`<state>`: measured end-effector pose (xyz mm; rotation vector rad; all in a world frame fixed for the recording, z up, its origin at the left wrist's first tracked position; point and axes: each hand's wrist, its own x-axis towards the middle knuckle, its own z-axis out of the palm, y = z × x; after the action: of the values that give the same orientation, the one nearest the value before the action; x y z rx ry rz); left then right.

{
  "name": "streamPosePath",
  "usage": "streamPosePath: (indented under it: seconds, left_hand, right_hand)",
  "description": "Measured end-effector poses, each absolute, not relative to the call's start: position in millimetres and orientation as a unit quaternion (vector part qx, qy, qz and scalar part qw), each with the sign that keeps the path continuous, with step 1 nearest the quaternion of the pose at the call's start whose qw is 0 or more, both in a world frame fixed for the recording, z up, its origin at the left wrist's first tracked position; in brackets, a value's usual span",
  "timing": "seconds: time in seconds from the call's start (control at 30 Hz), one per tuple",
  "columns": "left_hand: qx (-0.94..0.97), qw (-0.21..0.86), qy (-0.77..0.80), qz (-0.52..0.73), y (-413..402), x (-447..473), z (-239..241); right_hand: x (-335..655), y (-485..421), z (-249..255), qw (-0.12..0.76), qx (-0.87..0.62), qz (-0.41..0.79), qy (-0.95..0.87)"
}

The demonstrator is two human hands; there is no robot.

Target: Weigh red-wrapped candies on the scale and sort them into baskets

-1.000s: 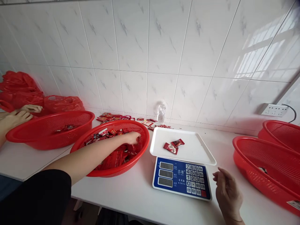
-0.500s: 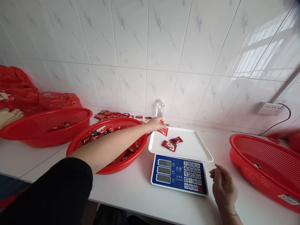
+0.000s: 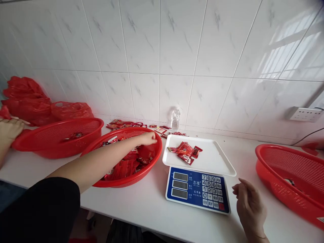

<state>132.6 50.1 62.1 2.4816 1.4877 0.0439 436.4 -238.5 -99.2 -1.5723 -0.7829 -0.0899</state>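
My left hand (image 3: 149, 138) reaches over the middle red basket (image 3: 152, 161), which is full of red candy packets (image 3: 126, 165); its fingers are curled above the packets and I cannot see anything in them. Several red packets (image 3: 186, 149) lie on the white tray (image 3: 215, 162) of a blue digital scale (image 3: 197, 189). My right hand (image 3: 249, 207) hovers over the counter to the right of the scale keypad, fingers loosely apart and holding nothing.
Another person's hand (image 3: 8, 131) grips the rim of the left red basket (image 3: 58, 143). Red plastic bags (image 3: 30, 103) sit behind it. A water bottle (image 3: 175, 119) and loose packets (image 3: 126, 125) stand by the tiled wall. A red basket (image 3: 291, 179) is at right, a wall socket (image 3: 305, 114) above.
My left hand dropped packets on the scale tray, making a bigger pile, then drew back over the middle basket. The other person's hand shifted along the left basket's rim.
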Motion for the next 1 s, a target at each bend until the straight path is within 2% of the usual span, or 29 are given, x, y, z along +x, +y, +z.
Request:
streamPosePath:
  seconds: [0.1, 0.17, 0.3, 0.47, 0.57, 0.7, 0.8, 1.0]
  left_hand:
    - [0.852, 0.168, 0.457, -0.19, 40.7, 101.6, 45.4]
    - [0.86, 0.161, 0.433, -0.216, 31.5, 95.4, 33.9]
    - [0.877, 0.13, 0.435, -0.156, 19.3, 103.8, 14.3]
    - [0.881, 0.155, 0.418, -0.157, 20.7, 113.3, 8.2]
    - [0.881, 0.163, 0.429, -0.112, 28.6, 113.0, 23.4]
    - [0.855, 0.194, 0.474, 0.077, 38.2, 119.2, 64.2]
    - [0.846, 0.22, 0.451, 0.182, 36.5, 136.3, 91.9]
    - [0.838, 0.338, 0.381, 0.194, 14.1, 188.2, 96.5]
  right_hand:
    - [438.8, -238.9, -102.2, 0.636, -0.693, -0.038, -0.338]
    - [439.8, -238.8, -103.6, 0.633, -0.696, -0.04, -0.337]
    - [439.9, -238.4, -103.3, 0.627, -0.7, -0.045, -0.339]
    - [438.6, -237.6, -100.7, 0.615, -0.714, -0.045, -0.331]
    - [437.8, -236.4, -99.0, 0.613, -0.714, -0.044, -0.334]
    - [435.9, -235.7, -96.0, 0.617, -0.709, -0.039, -0.338]
    - [434.6, -235.8, -94.1, 0.618, -0.708, -0.031, -0.341]
    - [435.2, -234.9, -94.8, 0.622, -0.705, -0.026, -0.341]
